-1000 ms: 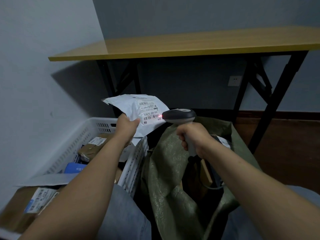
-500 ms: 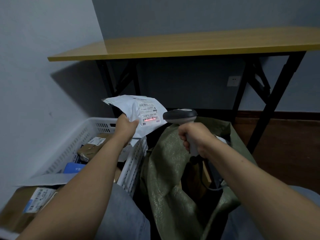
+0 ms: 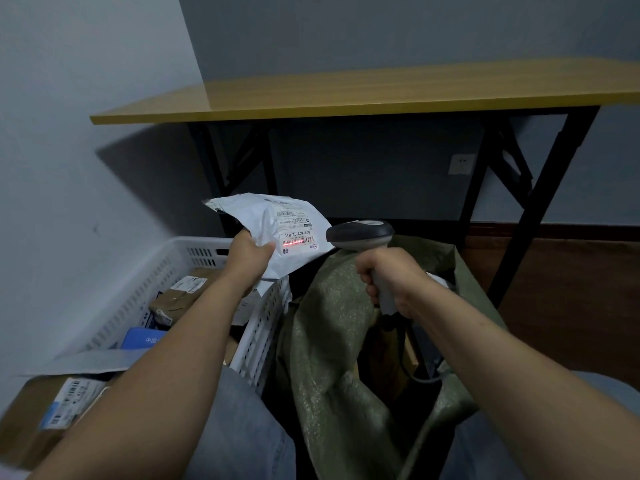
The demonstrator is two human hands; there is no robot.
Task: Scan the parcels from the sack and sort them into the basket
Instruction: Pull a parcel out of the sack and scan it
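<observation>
Leftmost, white slotted basket point(image 3: 259, 334) holding cardboard parcels point(image 3: 180, 299) and blue packet point(image 3: 142, 337); above basket's far right corner, left hand point(image 3: 247, 252) clamped on edge of white poly mailer point(image 3: 277, 230), label up, red scan line across barcode; right of basket, right hand point(image 3: 391, 282) wrapped round grip of barcode scanner point(image 3: 360, 233), head just beside mailer; green woven sack point(image 3: 332, 341) just beside basket's right wall, mouth open

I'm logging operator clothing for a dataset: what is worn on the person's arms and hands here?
The left hand and right hand are bare: no gloves, no visible rings. The arms carry no sleeves, watch or bracelet as far as the frame shows. Blue-grey trousers cover the legs.
</observation>
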